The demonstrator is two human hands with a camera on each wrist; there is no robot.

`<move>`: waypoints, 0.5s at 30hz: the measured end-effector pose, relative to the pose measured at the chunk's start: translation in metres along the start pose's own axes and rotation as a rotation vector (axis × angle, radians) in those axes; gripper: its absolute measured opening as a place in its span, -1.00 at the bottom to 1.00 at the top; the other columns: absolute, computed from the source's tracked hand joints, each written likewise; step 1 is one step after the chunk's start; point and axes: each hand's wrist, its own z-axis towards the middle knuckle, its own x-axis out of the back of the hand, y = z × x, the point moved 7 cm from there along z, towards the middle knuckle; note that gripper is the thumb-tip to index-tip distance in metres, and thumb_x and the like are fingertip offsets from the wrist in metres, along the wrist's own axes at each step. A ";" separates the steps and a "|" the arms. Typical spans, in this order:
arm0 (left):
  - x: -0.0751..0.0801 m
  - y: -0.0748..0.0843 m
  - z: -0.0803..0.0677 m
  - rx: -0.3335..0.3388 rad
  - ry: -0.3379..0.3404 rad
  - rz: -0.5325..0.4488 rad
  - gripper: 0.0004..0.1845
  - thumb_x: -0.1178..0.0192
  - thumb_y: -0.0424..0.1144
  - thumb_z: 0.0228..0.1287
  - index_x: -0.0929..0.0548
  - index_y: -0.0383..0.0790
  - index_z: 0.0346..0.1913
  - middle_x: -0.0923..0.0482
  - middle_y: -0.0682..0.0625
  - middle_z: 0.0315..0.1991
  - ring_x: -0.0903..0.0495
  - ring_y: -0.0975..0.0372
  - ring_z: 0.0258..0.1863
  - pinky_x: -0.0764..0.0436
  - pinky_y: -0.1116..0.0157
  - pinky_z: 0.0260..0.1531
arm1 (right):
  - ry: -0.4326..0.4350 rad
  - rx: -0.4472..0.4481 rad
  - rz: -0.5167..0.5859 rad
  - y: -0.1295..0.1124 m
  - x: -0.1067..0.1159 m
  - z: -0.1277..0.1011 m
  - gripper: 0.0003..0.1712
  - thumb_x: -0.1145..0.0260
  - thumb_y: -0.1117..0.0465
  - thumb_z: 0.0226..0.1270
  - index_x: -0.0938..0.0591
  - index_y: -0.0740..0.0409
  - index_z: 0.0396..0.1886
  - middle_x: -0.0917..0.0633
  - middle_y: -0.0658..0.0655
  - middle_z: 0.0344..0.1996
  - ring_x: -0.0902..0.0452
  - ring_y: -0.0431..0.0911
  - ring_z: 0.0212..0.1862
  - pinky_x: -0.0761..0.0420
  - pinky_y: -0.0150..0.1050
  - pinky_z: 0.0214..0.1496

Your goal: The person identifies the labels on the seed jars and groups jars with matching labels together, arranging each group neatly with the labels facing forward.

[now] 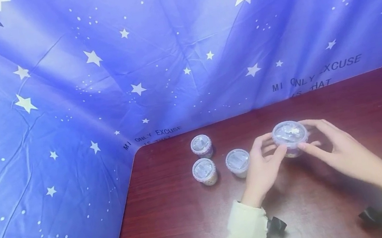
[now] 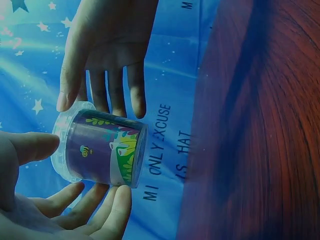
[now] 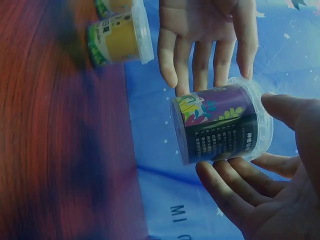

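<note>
A small plastic cup [image 1: 290,135] with a clear lid is held up over the table between both hands. In the left wrist view, the cup [image 2: 90,147] shows a purple label with a bee and bright leaves. A dark panel with white lettering shows on the cup [image 3: 220,125] in the right wrist view. My left hand [image 1: 262,166] grips one side, its thumb by the lid's rim and its fingers along the cup wall. Opposite it, my right hand [image 1: 344,153] holds the other side the same way, thumb at the rim.
To the left of the hands stand three similar lidded cups: a back one [image 1: 201,146], a front one [image 1: 204,172] and one nearer the left hand [image 1: 237,163]. A yellow-labelled cup [image 3: 117,40] appears in the right wrist view. Blue star-printed cloth [image 1: 167,56] borders the dark red wooden table [image 1: 170,225].
</note>
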 end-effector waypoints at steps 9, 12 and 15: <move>0.015 0.002 -0.008 -0.005 -0.008 -0.006 -0.58 -0.27 -0.20 0.32 -0.53 -0.11 0.22 -0.61 0.03 0.06 -0.59 0.35 0.02 -0.59 0.39 0.06 | -0.022 0.029 -0.003 -0.011 -0.006 0.001 -0.47 -0.28 0.37 0.38 -0.45 0.15 0.32 -0.63 0.14 0.03 -0.48 -0.54 -0.03 -0.46 -0.72 -0.02; 0.019 0.003 -0.011 -0.011 -0.012 0.003 -0.58 -0.27 -0.19 0.34 -0.52 -0.11 0.23 -0.61 0.01 0.06 -0.59 0.33 0.03 -0.59 0.36 0.08 | -0.034 0.026 0.007 -0.014 -0.008 0.001 -0.48 -0.28 0.37 0.38 -0.46 0.14 0.31 -0.65 0.18 0.03 -0.48 -0.54 -0.02 -0.47 -0.70 -0.01; 0.023 0.004 -0.014 -0.019 -0.018 0.007 -0.58 -0.26 -0.18 0.35 -0.52 -0.13 0.23 -0.61 -0.01 0.07 -0.60 0.31 0.04 -0.60 0.36 0.08 | -0.042 0.014 0.025 -0.017 -0.010 0.001 -0.49 -0.28 0.36 0.38 -0.46 0.12 0.31 -0.66 0.20 0.03 -0.50 -0.52 -0.03 -0.49 -0.69 -0.02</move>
